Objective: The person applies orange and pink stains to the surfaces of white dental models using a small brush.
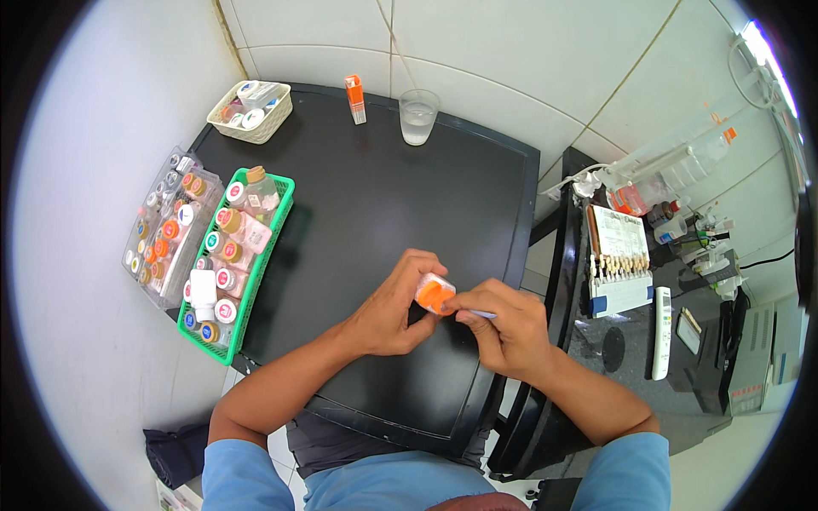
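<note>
Over the right half of the black table, my left hand is closed around a small white bottle with an orange part facing up toward me. Whether the orange is a cap or a label, I cannot tell. My right hand pinches a thin pale-lilac stick-like tool. The right fingertips are up against the bottle's orange end, and they hide the tool's tip.
A green basket of capped bottles and a clear plastic case stand left. Behind are a cream basket, an orange-white box and a glass of clear liquid. A tooth shade guide and white remote lie right.
</note>
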`<action>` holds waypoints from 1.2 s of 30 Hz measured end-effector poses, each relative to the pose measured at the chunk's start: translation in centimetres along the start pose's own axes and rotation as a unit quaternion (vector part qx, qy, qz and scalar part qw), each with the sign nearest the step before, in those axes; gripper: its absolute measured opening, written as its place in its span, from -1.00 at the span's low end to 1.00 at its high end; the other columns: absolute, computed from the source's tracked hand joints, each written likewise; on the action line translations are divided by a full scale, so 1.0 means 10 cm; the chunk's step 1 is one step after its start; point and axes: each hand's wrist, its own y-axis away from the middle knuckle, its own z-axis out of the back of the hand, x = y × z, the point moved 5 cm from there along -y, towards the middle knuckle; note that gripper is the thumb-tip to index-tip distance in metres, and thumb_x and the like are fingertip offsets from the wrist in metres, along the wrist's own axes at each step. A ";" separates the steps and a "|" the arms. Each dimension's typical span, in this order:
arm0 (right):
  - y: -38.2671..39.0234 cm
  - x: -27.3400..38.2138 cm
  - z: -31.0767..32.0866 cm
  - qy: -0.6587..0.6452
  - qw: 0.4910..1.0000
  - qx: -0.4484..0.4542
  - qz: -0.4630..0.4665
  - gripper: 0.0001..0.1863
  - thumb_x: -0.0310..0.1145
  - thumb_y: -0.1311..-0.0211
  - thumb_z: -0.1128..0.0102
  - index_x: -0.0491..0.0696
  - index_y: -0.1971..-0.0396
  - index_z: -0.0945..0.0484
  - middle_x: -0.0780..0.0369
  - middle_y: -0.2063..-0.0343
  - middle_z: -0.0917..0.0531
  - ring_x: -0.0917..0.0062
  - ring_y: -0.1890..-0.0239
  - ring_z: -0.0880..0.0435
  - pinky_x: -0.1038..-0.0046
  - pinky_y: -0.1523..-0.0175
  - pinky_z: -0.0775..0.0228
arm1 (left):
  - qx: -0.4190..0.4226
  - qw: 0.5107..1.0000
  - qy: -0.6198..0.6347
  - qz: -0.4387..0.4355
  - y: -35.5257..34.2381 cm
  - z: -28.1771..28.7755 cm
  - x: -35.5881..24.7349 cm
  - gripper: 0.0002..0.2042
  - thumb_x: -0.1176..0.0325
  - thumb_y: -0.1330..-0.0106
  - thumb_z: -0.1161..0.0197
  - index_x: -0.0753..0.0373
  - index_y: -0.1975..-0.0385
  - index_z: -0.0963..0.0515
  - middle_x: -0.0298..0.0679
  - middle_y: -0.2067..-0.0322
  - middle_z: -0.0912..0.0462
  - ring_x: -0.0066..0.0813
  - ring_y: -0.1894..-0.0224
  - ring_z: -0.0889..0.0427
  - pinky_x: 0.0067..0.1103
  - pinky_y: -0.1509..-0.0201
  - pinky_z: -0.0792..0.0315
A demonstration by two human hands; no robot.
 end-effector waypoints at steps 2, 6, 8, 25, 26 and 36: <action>-0.03 0.02 0.03 0.000 0.999 -0.048 0.026 -0.66 -0.66 -0.23 -0.47 -0.08 0.00 -0.83 0.18 0.33 -0.78 0.39 0.47 -0.75 0.44 0.37 -0.52 | -0.014 1.000 -0.008 -0.013 0.01 0.03 0.05 -0.38 0.63 -0.34 -0.45 0.21 -0.36 -0.35 -0.07 -0.24 -0.40 -0.20 -0.15 -0.68 -0.31 -0.21 -0.60; -0.03 0.02 0.00 0.001 0.999 -0.035 0.029 -0.67 -0.66 -0.23 -0.47 -0.08 0.01 -0.83 0.19 0.32 -0.78 0.40 0.47 -0.76 0.44 0.37 -0.53 | -0.034 0.998 0.044 -0.003 0.04 0.00 0.20 -0.44 0.64 -0.42 -0.43 0.20 -0.31 -0.30 -0.06 -0.29 -0.35 -0.24 -0.20 -0.71 -0.33 -0.27 -0.66; -0.05 0.09 0.04 -0.012 0.998 -0.041 0.056 -0.67 -0.66 -0.23 -0.46 -0.08 0.01 -0.83 0.20 0.32 -0.79 0.41 0.47 -0.76 0.44 0.37 -0.53 | -0.034 0.996 0.080 0.016 0.04 0.00 0.17 -0.46 0.63 -0.44 -0.44 0.20 -0.26 -0.27 -0.04 -0.30 -0.37 -0.24 -0.21 -0.73 -0.34 -0.28 -0.68; -0.02 0.00 -0.01 0.005 1.000 -0.019 0.008 -0.74 -0.55 -0.27 -0.53 -0.11 0.04 -0.82 0.18 0.36 -0.79 0.39 0.50 -0.74 0.43 0.40 -0.52 | -0.028 0.999 -0.001 0.014 -0.03 0.04 0.00 -0.36 0.58 -0.32 -0.50 0.25 -0.41 -0.43 -0.10 -0.12 -0.55 -0.21 -0.19 -0.66 -0.33 -0.27 -0.57; -0.01 -0.03 -0.02 0.002 1.000 -0.012 -0.012 -0.75 -0.52 -0.28 -0.54 -0.12 0.04 -0.83 0.17 0.36 -0.79 0.39 0.50 -0.74 0.43 0.40 -0.52 | -0.030 0.999 -0.001 0.013 -0.03 0.04 0.03 -0.37 0.56 -0.32 -0.51 0.25 -0.40 -0.45 -0.11 -0.12 -0.55 -0.21 -0.18 -0.66 -0.35 -0.27 -0.57; 0.03 -0.12 0.13 -0.066 0.989 -0.104 -0.086 -0.77 -0.45 -0.38 -0.59 -0.18 0.02 -0.85 0.16 0.37 -0.81 0.57 0.46 -0.71 0.55 0.36 -0.47 | -0.042 0.998 -0.048 0.027 -0.03 0.05 0.05 -0.41 0.36 -0.28 -0.67 0.26 -0.27 -0.55 -0.11 -0.11 -0.59 -0.22 -0.11 -0.68 -0.39 -0.19 -0.56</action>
